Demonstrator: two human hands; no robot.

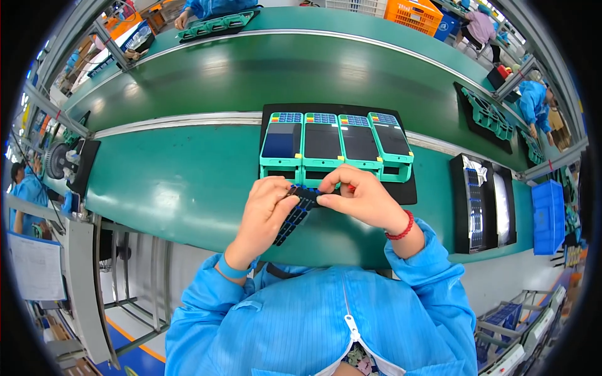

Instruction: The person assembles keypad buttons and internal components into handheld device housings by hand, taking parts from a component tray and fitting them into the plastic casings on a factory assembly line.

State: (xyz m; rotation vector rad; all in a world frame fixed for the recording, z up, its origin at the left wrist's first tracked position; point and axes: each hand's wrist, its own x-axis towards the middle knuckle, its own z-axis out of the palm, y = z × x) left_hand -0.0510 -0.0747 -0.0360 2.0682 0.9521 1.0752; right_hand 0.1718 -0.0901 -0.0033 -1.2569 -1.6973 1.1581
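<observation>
A green bench (163,188) runs across the workshop, with a long green belt (251,75) beyond it, and a black mat (407,193) lies on the bench. Four green keypad devices (323,141) sit side by side in a row on the mat. Just in front of the mat's near edge, a dark strip with blue lines (293,220) is held up at a slant, its lower end hanging toward the person. The left hand (264,203) pinches the strip between thumb and fingers; the right hand (360,195) pinches its upper end, thumb and forefinger close together. Right of the mat stands a black box (459,216) with two compartments, dark strips in the one nearer the mat; farther right is a blue bin (549,216).
</observation>
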